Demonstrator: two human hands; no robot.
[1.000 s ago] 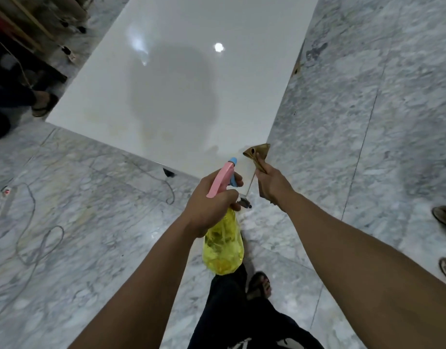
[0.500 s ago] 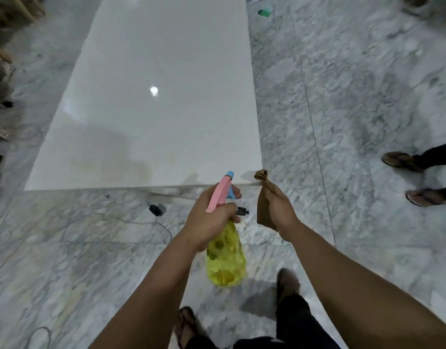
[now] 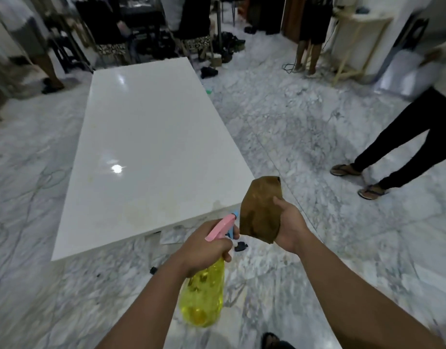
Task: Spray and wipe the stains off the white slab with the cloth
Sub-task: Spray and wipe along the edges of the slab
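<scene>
Marble floor [image 3: 305, 127], bystander's sandalled feet [image 3: 346, 170].

The white slab [image 3: 151, 147] is glossy and smooth, mirroring a lamp at its 7 o'clock side. The spray bottle [image 3: 203, 295] is clear yellow plastic with a matt pink plastic trigger head [image 3: 220, 226]. The brown cloth [image 3: 261, 210] looks soft, matt, creased. The floor [image 3: 305, 137] is polished veined marble.

Open white slab [image 3: 151, 152] at twelve o'clock, bystander's legs [image 3: 390, 147] at two, small black debris [image 3: 240, 246] just below the near edge.
</scene>
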